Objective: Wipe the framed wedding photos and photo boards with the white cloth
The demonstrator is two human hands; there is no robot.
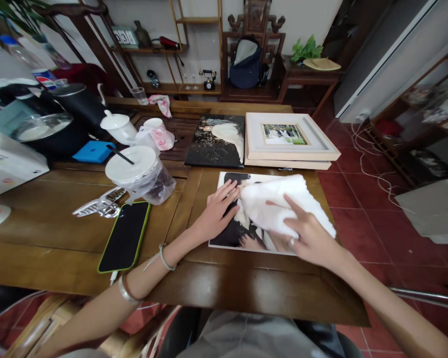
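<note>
A large photo print (229, 236) lies flat on the wooden table (78, 219) in front of me. My left hand (218, 206) rests flat on the print's left part with fingers spread, holding it down. My right hand (308, 236) presses a white cloth (276, 209) onto the print, fingers over the cloth's near edge. The cloth hides much of the picture.
Behind the print lie a dark photo panel (216, 141) and a stacked white picture frame (287, 139). To the left are a phone in a green case (125, 236), a hair clip (99, 206), a lidded cup in a plastic bag (138, 174), a teapot (119, 127) and a blue box (93, 151).
</note>
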